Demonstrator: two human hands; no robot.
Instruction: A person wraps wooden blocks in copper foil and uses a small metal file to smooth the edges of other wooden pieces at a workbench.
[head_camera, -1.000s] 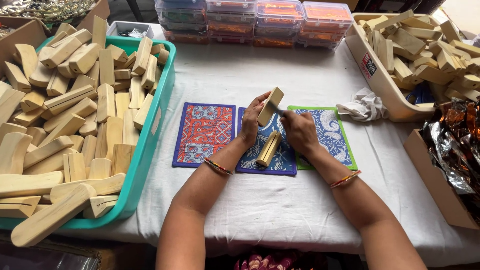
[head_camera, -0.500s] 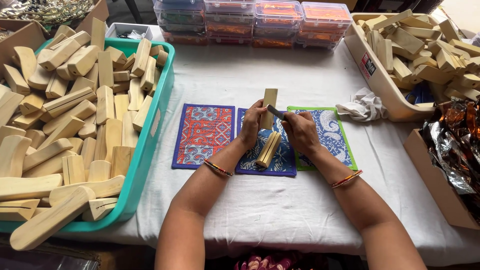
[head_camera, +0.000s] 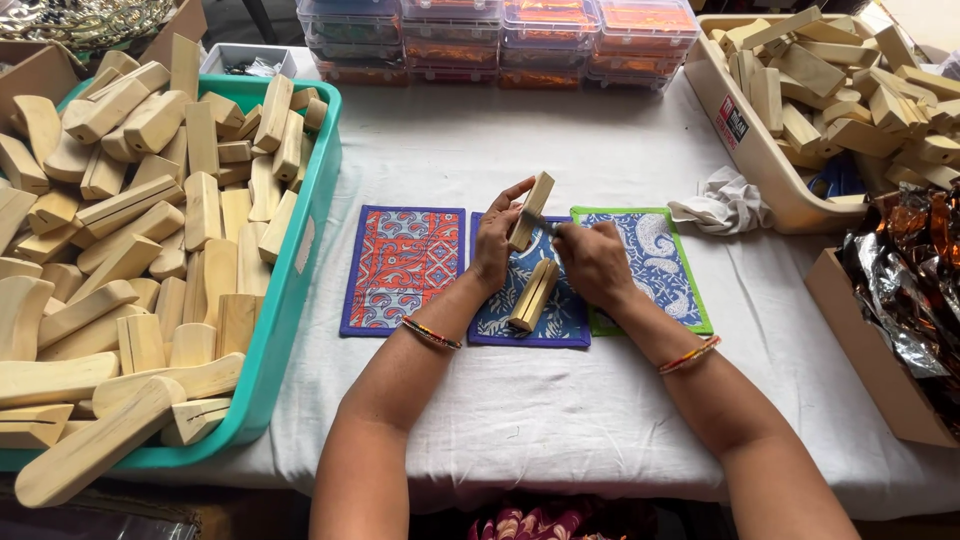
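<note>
Head view: 2 wood blocks (head_camera: 531, 212), 3 mats (head_camera: 404, 268).

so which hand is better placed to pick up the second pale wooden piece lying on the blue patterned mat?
Left, probably. The left hand only steadies the upright pale wooden block and sits beside the second pale wooden piece on the blue patterned mat. The right hand holds a small tool against the block.

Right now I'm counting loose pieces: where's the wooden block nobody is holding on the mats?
In the head view, the loose wooden block lies on the blue middle mat, just below the left hand and right hand.
</note>
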